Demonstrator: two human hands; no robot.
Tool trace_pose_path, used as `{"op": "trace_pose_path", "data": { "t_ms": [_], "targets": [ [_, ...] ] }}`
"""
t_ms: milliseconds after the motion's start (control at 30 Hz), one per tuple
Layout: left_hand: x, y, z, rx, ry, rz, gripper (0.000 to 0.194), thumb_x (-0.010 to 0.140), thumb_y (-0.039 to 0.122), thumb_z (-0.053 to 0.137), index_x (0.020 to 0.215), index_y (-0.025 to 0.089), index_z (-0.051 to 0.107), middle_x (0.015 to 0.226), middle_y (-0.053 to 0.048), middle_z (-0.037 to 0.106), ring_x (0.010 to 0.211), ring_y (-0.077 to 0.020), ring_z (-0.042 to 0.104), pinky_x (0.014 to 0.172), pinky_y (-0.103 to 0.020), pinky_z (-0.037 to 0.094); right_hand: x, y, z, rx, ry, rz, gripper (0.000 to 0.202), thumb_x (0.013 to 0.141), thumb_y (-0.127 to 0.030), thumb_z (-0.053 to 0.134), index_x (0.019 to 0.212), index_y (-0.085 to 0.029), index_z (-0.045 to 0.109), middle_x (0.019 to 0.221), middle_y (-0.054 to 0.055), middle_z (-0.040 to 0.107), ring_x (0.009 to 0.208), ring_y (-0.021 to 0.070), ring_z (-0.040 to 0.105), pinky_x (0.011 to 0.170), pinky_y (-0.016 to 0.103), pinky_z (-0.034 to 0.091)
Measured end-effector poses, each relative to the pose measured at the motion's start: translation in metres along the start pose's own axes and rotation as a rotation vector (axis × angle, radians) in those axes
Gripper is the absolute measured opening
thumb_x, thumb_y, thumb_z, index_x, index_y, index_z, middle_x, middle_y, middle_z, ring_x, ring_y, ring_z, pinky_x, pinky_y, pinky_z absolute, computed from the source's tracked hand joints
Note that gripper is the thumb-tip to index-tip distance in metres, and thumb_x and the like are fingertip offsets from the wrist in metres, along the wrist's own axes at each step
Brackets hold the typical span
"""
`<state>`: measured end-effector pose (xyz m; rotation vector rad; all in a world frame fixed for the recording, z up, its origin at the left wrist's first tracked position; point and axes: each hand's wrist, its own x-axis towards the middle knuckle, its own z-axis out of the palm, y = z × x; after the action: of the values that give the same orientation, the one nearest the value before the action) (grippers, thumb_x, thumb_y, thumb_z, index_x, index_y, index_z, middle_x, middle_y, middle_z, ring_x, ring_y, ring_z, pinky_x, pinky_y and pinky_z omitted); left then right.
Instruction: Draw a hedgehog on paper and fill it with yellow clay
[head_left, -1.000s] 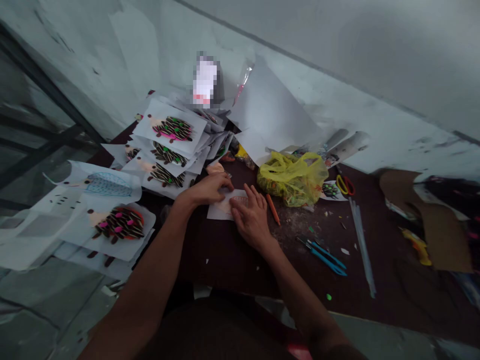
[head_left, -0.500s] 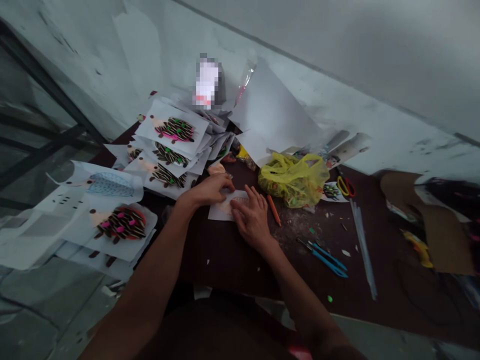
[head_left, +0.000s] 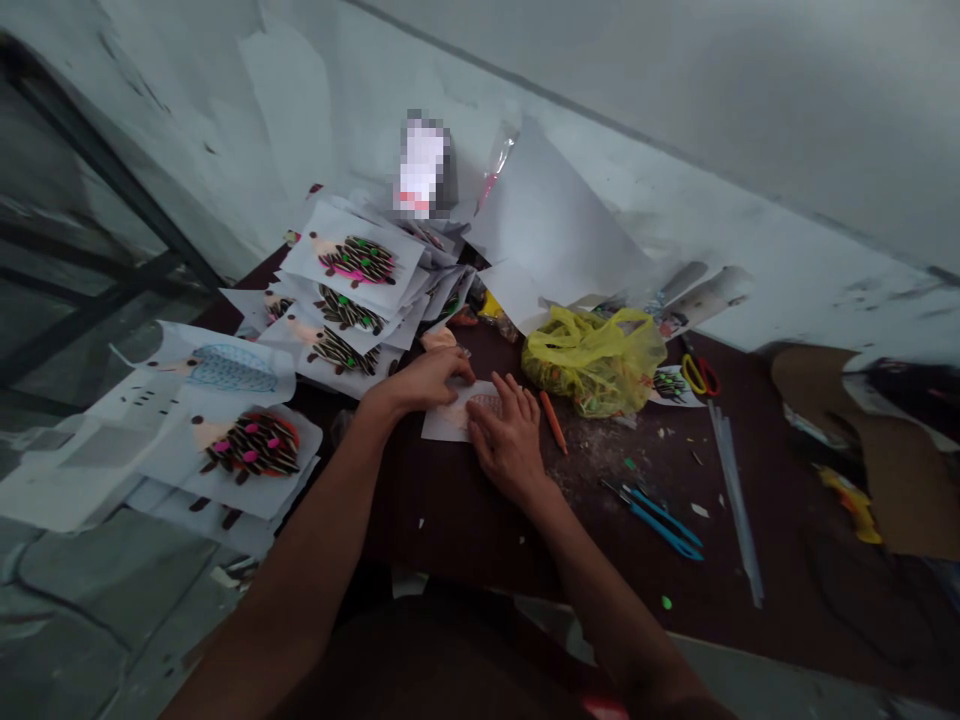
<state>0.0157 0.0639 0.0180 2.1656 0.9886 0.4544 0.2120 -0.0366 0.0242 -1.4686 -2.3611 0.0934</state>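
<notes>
A small white paper (head_left: 445,427) with a peach shape and a patterned oval on it lies on the dark table (head_left: 465,520). My left hand (head_left: 431,380) rests at its upper left, fingers curled down onto the peach part; whatever is under the fingertips is hidden. My right hand (head_left: 510,430) lies over the right side of the paper with its fingers spread. An orange marker (head_left: 553,422) lies just right of my right hand. Beyond my left hand is a lump of peach clay (head_left: 439,339).
Stacked hedgehog pictures (head_left: 352,260) stand at the left, more lie nearer (head_left: 251,450). A yellow plastic bag (head_left: 592,360), blue snips (head_left: 664,520), scissors (head_left: 701,375) and clear sticks (head_left: 735,500) are on the right. A phone (head_left: 424,165) leans against the wall.
The whole view has shifted slightly, so things appear a little further right. Both hands keep nearly the same place on the paper.
</notes>
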Motion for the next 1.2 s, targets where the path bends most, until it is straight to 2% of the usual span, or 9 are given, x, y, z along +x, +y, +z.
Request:
{"op": "trace_pose_path", "data": {
  "t_ms": [200, 300, 400, 467, 767, 900, 1033, 1200],
  "targets": [
    [-0.001, -0.001, 0.0, -0.005, 0.008, 0.01, 0.038, 0.066, 0.008, 0.055, 0.099, 0.017, 0.072, 0.108, -0.008, 0.067, 0.106, -0.0224, 0.06, 0.095, -0.034, 0.046, 0.0, 0.001, 0.001, -0.013, 0.013, -0.011, 0.024, 0.097, -0.029, 0.056, 0.115, -0.029, 0.072, 0.157, 0.007, 0.042, 0.148, 0.0296, 0.029, 0.117, 0.055, 0.026],
    [-0.001, 0.0, -0.001, -0.001, 0.005, 0.016, 0.037, 0.066, 0.008, 0.055, 0.099, 0.016, 0.072, 0.108, -0.008, 0.067, 0.107, -0.0227, 0.06, 0.096, -0.035, 0.046, -0.002, 0.003, -0.003, 0.005, 0.047, 0.022, 0.026, 0.098, -0.028, 0.054, 0.118, -0.028, 0.072, 0.156, 0.009, 0.043, 0.147, 0.0284, 0.033, 0.117, 0.054, 0.028],
    [0.0, 0.002, -0.003, 0.014, -0.008, 0.009, 0.037, 0.065, 0.008, 0.056, 0.098, 0.016, 0.072, 0.108, -0.009, 0.067, 0.108, -0.0243, 0.06, 0.098, -0.037, 0.045, -0.004, 0.004, -0.008, 0.008, 0.069, 0.055, 0.024, 0.097, -0.028, 0.054, 0.112, -0.028, 0.073, 0.154, 0.007, 0.045, 0.146, 0.0275, 0.035, 0.117, 0.053, 0.028],
    [0.0, 0.003, -0.004, 0.026, -0.011, 0.0, 0.037, 0.065, 0.008, 0.056, 0.097, 0.016, 0.072, 0.108, -0.009, 0.067, 0.109, -0.0252, 0.06, 0.099, -0.038, 0.045, -0.005, 0.004, -0.009, 0.007, 0.056, 0.05, 0.023, 0.097, -0.029, 0.055, 0.109, -0.028, 0.074, 0.154, 0.007, 0.046, 0.146, 0.0278, 0.034, 0.118, 0.053, 0.027],
    [0.0, 0.002, -0.003, 0.009, -0.012, -0.001, 0.037, 0.066, 0.008, 0.057, 0.099, 0.015, 0.072, 0.108, -0.009, 0.068, 0.108, -0.0242, 0.06, 0.097, -0.035, 0.046, -0.005, 0.001, -0.001, -0.032, 0.003, -0.001, 0.025, 0.096, -0.028, 0.057, 0.117, -0.028, 0.071, 0.157, 0.008, 0.042, 0.147, 0.0294, 0.032, 0.118, 0.054, 0.026],
    [-0.001, 0.003, -0.004, 0.016, -0.01, 0.003, 0.037, 0.067, 0.008, 0.056, 0.099, 0.015, 0.073, 0.11, -0.01, 0.068, 0.109, -0.0251, 0.06, 0.1, -0.038, 0.045, -0.004, 0.006, -0.007, -0.02, 0.037, 0.041, 0.027, 0.097, -0.026, 0.055, 0.117, -0.029, 0.071, 0.156, 0.006, 0.043, 0.146, 0.0281, 0.036, 0.116, 0.053, 0.03],
    [0.0, 0.002, -0.004, 0.019, -0.019, 0.017, 0.037, 0.066, 0.007, 0.055, 0.098, 0.015, 0.073, 0.109, -0.01, 0.067, 0.11, -0.0247, 0.059, 0.099, -0.037, 0.045, -0.004, 0.007, -0.011, -0.017, 0.073, 0.058, 0.023, 0.097, -0.027, 0.055, 0.11, -0.03, 0.074, 0.156, 0.004, 0.044, 0.146, 0.0278, 0.035, 0.117, 0.054, 0.029],
    [0.0, 0.003, -0.004, 0.021, -0.019, 0.001, 0.037, 0.067, 0.009, 0.056, 0.1, 0.015, 0.072, 0.108, -0.01, 0.067, 0.106, -0.024, 0.06, 0.096, -0.036, 0.046, -0.006, 0.002, -0.007, -0.019, 0.017, 0.008, 0.024, 0.097, -0.03, 0.057, 0.114, -0.029, 0.073, 0.159, 0.007, 0.04, 0.148, 0.0294, 0.031, 0.117, 0.055, 0.027]
  ]
}}
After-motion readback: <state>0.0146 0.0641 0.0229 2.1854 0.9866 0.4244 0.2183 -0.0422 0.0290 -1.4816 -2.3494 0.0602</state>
